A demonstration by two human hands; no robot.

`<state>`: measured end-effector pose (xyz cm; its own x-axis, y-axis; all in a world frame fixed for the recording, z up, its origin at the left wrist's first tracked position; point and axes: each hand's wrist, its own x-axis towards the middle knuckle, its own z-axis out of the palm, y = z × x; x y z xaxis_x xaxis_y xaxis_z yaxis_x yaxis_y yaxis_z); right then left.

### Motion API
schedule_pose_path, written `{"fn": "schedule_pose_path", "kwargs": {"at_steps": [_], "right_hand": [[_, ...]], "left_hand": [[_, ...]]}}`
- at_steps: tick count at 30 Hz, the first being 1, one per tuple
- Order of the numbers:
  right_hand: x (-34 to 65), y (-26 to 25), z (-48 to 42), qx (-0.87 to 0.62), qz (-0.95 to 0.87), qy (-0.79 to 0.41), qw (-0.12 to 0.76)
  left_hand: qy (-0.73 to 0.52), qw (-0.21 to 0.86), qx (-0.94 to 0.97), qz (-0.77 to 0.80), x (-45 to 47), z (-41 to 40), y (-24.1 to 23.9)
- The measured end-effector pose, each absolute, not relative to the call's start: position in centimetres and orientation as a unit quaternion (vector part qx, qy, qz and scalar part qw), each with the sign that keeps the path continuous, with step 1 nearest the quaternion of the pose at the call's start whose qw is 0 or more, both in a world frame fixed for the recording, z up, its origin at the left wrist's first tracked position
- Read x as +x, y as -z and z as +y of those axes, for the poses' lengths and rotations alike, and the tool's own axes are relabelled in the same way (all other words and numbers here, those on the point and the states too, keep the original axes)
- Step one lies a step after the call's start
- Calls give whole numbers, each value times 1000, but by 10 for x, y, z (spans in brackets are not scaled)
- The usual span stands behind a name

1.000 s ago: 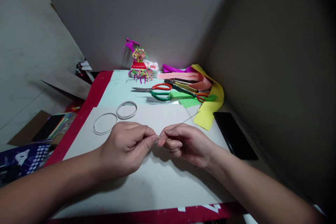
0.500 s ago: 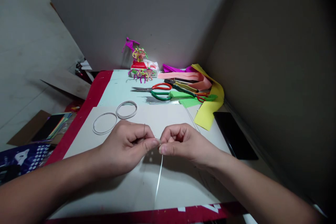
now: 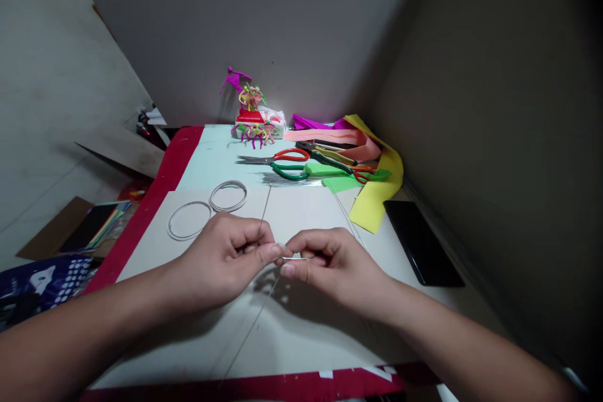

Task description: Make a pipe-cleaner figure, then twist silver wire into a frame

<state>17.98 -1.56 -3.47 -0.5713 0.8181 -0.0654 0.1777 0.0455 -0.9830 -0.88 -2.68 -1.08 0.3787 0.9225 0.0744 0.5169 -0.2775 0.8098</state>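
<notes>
My left hand [image 3: 240, 264] is closed in a pinch on a thin wire [image 3: 294, 258], thumb against forefinger. My right hand [image 3: 325, 257] meets it fingertip to fingertip, its thumb and forefinger closed around a short, nearly level stretch of wire. One thin length runs up past the left fingers, and another slants down toward the table's front edge. How the wire is bent between the fingertips is hidden. Two coiled wire rings, a near one [image 3: 188, 239] and a far one [image 3: 228, 208], lie beyond my left hand.
Scissors [image 3: 289, 154], pliers [image 3: 330, 156] and a bundle of straight wires [image 3: 292, 181] lie farther back. Yellow crepe paper [image 3: 372, 207] and a black phone-like slab [image 3: 424, 245] are at right. Small colourful figures [image 3: 252, 97] stand on a box by the wall.
The wire has turned: its hanging end swung down-left, and a longer piece now rises above my left hand. My right hand has shifted slightly, with its fingers now along a level wire stretch.
</notes>
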Motion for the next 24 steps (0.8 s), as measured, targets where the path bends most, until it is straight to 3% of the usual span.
{"fn": "schedule_pose_path", "kwargs": {"at_steps": [3, 8, 19, 21, 24], "right_hand": [[179, 32, -13, -368, -611, -652, 257], [175, 38, -16, -395, -634, -603, 279], [181, 52, -26, -302, -877, -140, 348], [179, 50, -26, -312, -859, -160, 373], [178, 43, -20, -388, -771, -357, 357]], "left_hand": [[-274, 369, 738, 494, -9, -27, 12], [-252, 388, 723, 513, -9, -26, 12], [-215, 421, 703, 531, -8, -26, 8], [-220, 432, 690, 538, -7, -25, 6], [-249, 449, 669, 538, -6, -24, 4]]}}
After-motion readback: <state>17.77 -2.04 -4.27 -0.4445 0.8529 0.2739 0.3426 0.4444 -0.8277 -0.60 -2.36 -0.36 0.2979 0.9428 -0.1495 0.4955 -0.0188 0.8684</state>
